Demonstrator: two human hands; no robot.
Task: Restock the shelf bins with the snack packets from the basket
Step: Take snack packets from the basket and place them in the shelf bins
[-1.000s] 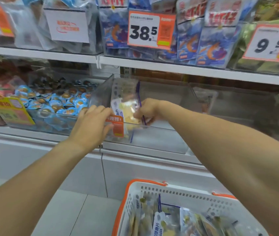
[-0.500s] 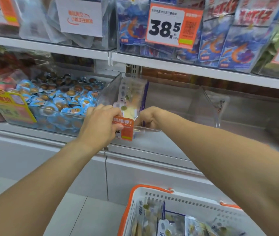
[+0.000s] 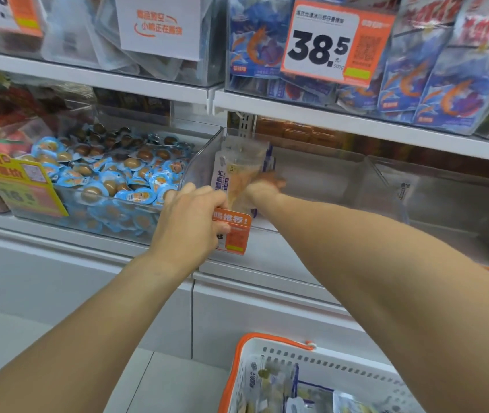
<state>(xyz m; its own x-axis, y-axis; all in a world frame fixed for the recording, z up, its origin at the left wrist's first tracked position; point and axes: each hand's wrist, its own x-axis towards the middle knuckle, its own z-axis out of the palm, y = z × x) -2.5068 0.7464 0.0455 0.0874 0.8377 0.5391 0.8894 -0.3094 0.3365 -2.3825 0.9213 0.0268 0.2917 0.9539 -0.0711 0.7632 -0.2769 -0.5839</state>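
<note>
A clear shelf bin [image 3: 320,177] sits on the lower shelf, nearly bare inside. My right hand [image 3: 262,187] reaches into its left end and grips a see-through snack packet [image 3: 238,165] with blue print, standing upright against the bin's left wall. My left hand [image 3: 191,223] curls over the bin's front rim, its fingers over the top of the orange price tag [image 3: 234,235]. Below at the bottom edge stands the white basket [image 3: 323,360] with an orange rim, holding several similar snack packets [image 3: 273,383].
To the left, a bin [image 3: 109,186] is heaped with blue egg packs. Another clear bin [image 3: 446,198] lies to the right. The upper shelf [image 3: 341,120] carries blue shrimp bags and a 38.5 price sign [image 3: 326,43]. White cabinet fronts and floor tiles lie below.
The view has drawn closer to the shelf. My right hand has pushed the packet deeper into the bin's left end. My left hand stays on the front rim at the tag.
</note>
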